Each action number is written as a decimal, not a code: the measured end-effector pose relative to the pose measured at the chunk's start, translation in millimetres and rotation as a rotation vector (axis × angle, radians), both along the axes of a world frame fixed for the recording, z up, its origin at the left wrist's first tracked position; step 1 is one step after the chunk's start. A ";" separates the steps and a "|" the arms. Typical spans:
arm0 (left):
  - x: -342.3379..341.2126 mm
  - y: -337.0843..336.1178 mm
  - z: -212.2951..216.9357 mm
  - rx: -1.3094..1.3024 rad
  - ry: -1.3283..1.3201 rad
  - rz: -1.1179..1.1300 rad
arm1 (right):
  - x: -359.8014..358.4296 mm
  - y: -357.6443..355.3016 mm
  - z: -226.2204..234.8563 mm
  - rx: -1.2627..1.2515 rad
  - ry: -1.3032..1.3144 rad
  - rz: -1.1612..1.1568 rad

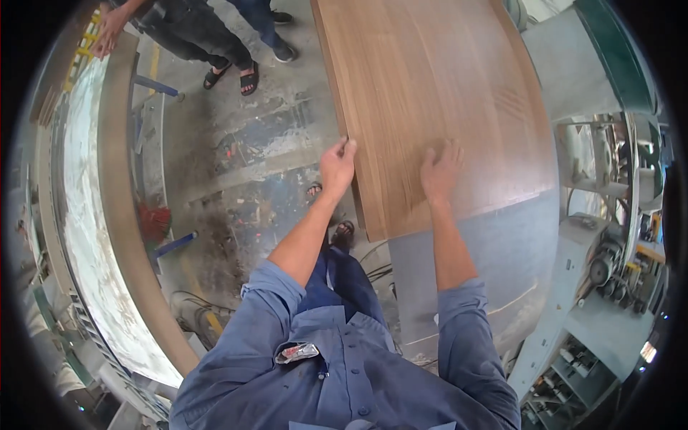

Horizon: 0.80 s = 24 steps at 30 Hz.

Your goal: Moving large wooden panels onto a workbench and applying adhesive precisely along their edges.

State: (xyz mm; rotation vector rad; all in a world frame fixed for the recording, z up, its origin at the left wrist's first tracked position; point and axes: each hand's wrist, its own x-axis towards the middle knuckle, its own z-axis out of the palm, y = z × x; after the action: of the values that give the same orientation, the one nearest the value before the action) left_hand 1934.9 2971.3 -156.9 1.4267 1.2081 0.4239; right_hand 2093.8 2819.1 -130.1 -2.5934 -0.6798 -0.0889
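A wood panel (430, 100) is gripped at its edge by the left hand (337, 166). The right hand (440, 174) is laid flat on it, fingers spread. A stained concrete floor (244, 165) is seen at centre left.

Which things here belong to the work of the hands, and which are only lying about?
In the work:
- wooden board
- left hand, gripping its left edge
- right hand, flat on top
- grey machine table under the board

Lying about:
- red broom on the floor
- blue pipe
- white-topped bench
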 end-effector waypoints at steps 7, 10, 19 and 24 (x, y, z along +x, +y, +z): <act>34.1 61.1 -21.2 -0.037 -0.165 0.145 | -0.7 21.1 -9.8 -0.196 -0.021 0.004; 32.9 60.5 -22.0 -0.057 -0.121 0.161 | 1.1 23.8 -8.3 -0.230 0.005 0.015; 35.3 62.3 -11.3 -0.171 -0.223 0.175 | 4.4 28.5 -9.9 -0.215 0.047 -0.004; 32.2 60.8 -19.8 -0.140 -0.251 0.117 | 5.7 26.7 -12.2 -0.194 -0.009 -0.002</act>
State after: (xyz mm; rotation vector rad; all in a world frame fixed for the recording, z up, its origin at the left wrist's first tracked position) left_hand 1967.1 3032.1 -176.7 1.1501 1.0973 0.5707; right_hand 2099.5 2845.8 -142.3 -2.7800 -0.7216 -0.0367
